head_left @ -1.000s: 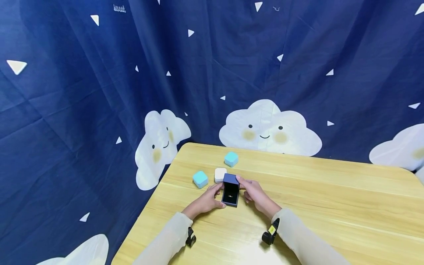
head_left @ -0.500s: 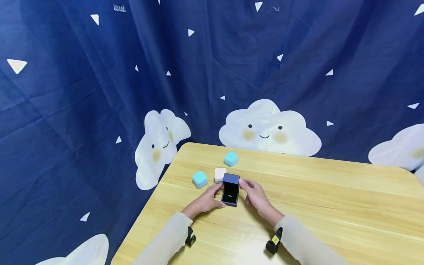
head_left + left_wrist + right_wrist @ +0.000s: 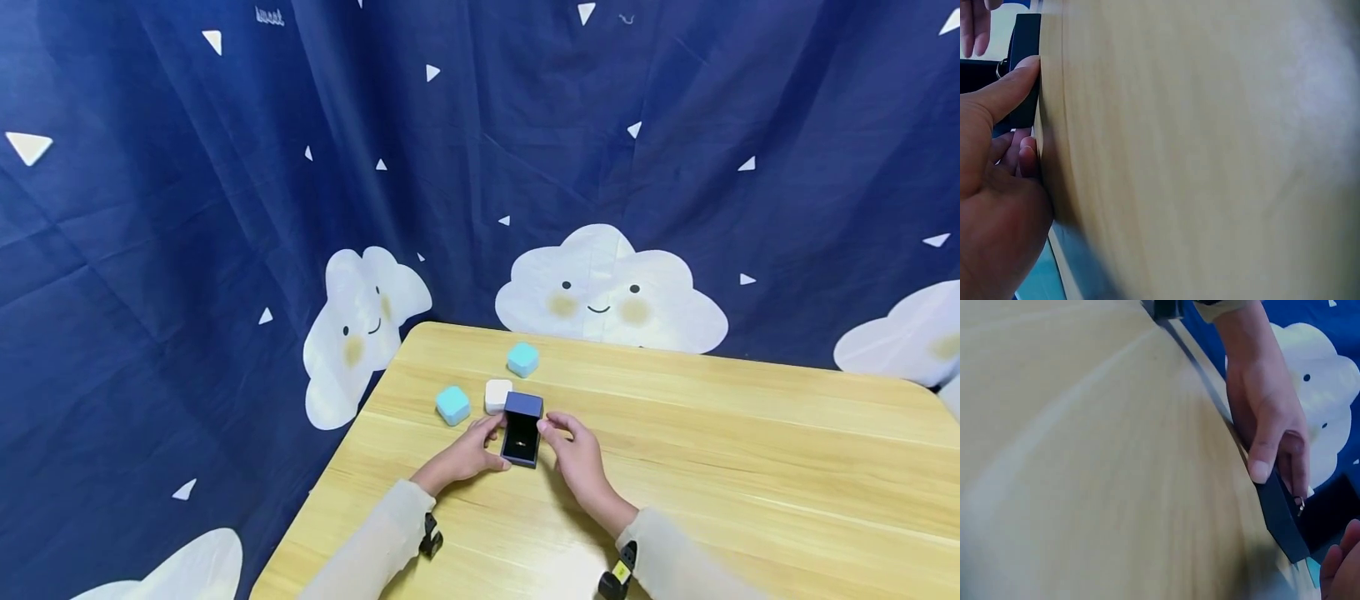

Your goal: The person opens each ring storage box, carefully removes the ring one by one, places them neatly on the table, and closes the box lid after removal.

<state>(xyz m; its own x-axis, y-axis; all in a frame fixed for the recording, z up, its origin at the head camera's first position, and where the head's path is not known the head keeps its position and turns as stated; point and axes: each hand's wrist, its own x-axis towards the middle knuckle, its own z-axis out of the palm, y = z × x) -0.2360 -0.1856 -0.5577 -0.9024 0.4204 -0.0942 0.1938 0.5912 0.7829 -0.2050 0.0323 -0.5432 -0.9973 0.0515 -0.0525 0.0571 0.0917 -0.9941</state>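
Observation:
A dark blue ring box [image 3: 523,405] stands on the table with its lid raised, showing a black lining. A small gold-coloured ring [image 3: 521,444] sits in the box, also visible in the right wrist view. My left hand [image 3: 465,456] grips the box from its left side, the thumb on the front corner and the other fingers farther back. At the box's right side is my right hand [image 3: 581,461], its thumb and index fingertips close to the edge of the box and holding nothing. In the left wrist view, right-hand fingers [image 3: 979,31] hang loosely beyond the box.
Directly behind the box is a white rounded block [image 3: 497,395]. One light blue block [image 3: 453,405] lies to its left, another blue block [image 3: 522,359] farther back. The wooden table [image 3: 735,450] extends right, with a dark blue cloud-patterned curtain [image 3: 465,150] behind.
My right hand has come away from the lid's right edge and moved down and toward me, beside the box opening. The left hand and the box have stayed in place.

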